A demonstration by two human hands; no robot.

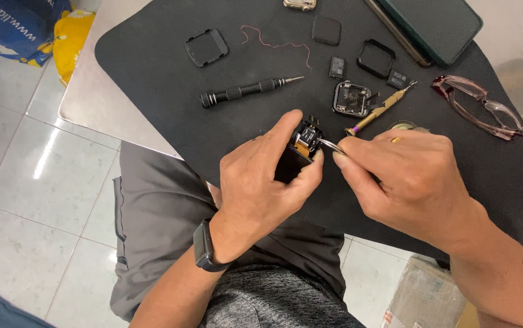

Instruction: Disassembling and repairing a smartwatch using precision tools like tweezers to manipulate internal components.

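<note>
My left hand [261, 176] grips a small black square device part [298, 152], an opened watch-sized module with an orange ribbon and metal bits showing at its top. My right hand [407, 176] pinches metal tweezers [329, 144], whose tips touch the top edge of that part. Both hands hover over the near edge of a black work mat [170, 115]. A dark band sits on my left wrist.
On the mat lie a black screwdriver [246, 91], a gold screwdriver [380, 109], an opened watch case [351, 98], black square frames [206, 47], small black chips, a thin pink wire [276, 44], glasses [483, 106] and a dark phone case [434, 24].
</note>
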